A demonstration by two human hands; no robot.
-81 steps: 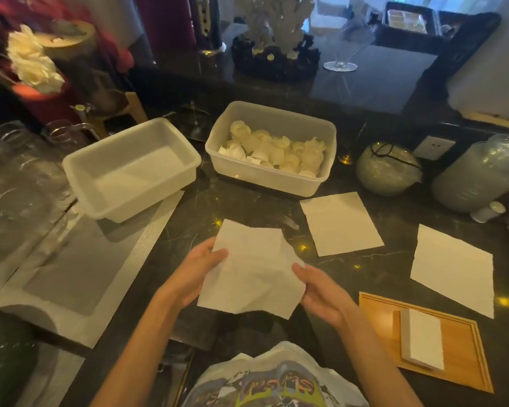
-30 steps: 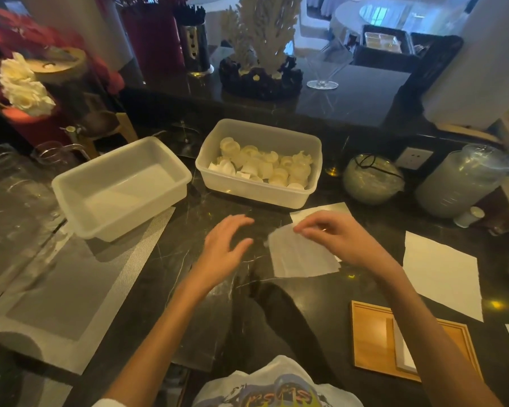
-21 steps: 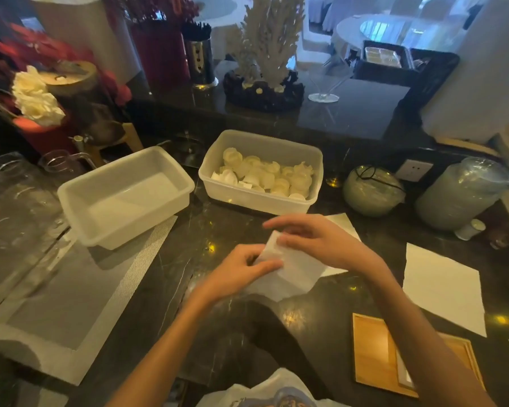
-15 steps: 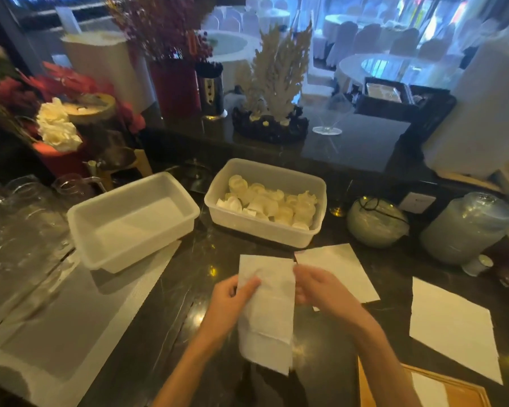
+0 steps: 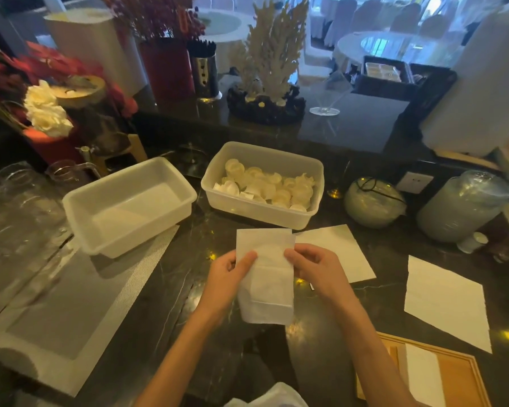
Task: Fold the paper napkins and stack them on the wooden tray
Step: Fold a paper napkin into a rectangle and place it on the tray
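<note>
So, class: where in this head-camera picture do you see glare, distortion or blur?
Head view: small yellow glints on the dark counter, backlit windows wash out the top, wide-angle bending at the edges, the glassware at left smeared; the napkin in both hands stays sharp.

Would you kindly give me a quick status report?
Both hands pinch the napkin, half-folded, above the counter. Tray holds one folded napkin. Nothing in the way.

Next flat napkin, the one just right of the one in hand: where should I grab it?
Take the flat napkin by its near right corner, coming from the right. It lies flat on the counter, and the right hand covers its left edge. This is a judgement.
</note>
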